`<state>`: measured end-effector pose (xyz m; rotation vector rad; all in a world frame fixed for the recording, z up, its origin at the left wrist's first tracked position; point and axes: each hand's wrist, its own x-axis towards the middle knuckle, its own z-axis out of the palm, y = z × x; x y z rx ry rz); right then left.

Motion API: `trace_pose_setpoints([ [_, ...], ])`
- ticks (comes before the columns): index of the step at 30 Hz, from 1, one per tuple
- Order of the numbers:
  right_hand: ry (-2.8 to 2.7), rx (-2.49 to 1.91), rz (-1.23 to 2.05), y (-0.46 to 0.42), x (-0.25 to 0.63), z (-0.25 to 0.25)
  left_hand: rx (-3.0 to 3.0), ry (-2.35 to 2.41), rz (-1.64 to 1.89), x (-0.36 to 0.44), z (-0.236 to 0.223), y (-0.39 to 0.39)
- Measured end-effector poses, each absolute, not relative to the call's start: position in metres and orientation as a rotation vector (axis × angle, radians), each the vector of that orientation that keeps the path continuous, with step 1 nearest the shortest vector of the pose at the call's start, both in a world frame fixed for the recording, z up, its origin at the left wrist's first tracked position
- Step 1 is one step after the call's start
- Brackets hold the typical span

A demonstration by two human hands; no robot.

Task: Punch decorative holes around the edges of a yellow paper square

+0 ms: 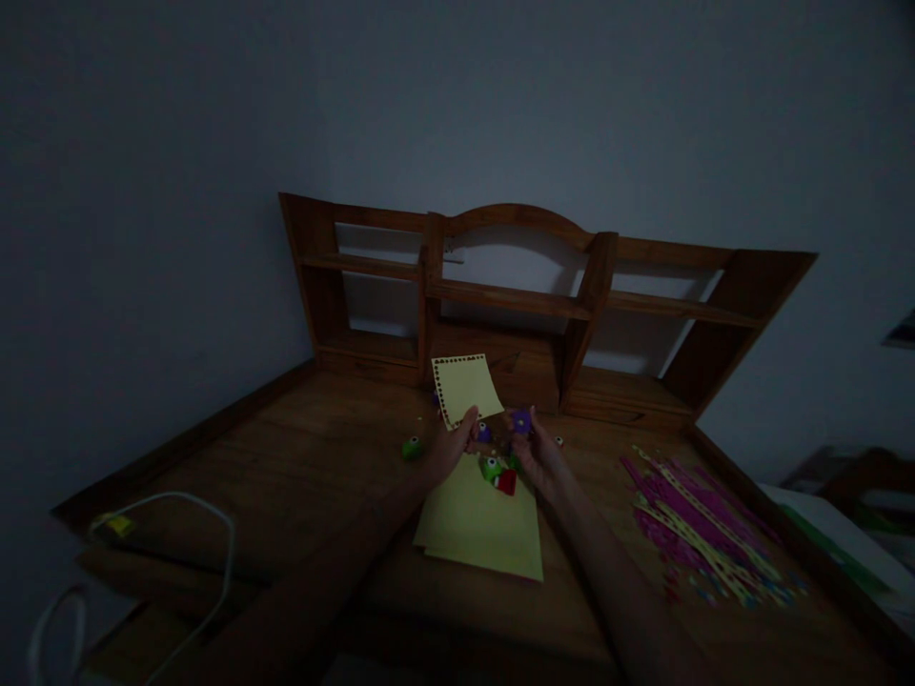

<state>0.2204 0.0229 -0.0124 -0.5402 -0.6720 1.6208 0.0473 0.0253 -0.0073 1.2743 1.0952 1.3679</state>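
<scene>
My left hand (461,440) is closed on the lower edge of a yellow paper sheet (468,389), which it holds up. Rows of small punched shapes run along the sheet's top, left and bottom edges. In my right hand (536,453) is a small purple paper punch (521,421), held just right of the sheet. Beneath my hands lies a stack of yellow paper (486,534), with a green punch with an eye (491,468) and a red punch (505,482) on it. Another purple punch (484,433) sits between my hands, partly hidden.
Left of my hands lies a green punch (412,448). Pink and yellow punched paper strips (693,519) are heaped on the right, with small scraps beside them. A wooden shelf unit (511,297) stands at the desk's back. A white cable (230,543) loops at the left front.
</scene>
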Motion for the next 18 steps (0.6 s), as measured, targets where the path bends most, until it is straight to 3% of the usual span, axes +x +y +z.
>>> trace_pose_setpoints([
  [12,-0.790,-0.567,1.735,0.0146,0.2191,-0.0040,1.367,1.106,1.299,0.0441,-0.0044,0.0234],
  [18,-0.915,-0.682,1.457,0.0117,0.2125,-0.0020,1.358,1.144,1.300,0.0447,-0.0026,0.0223],
])
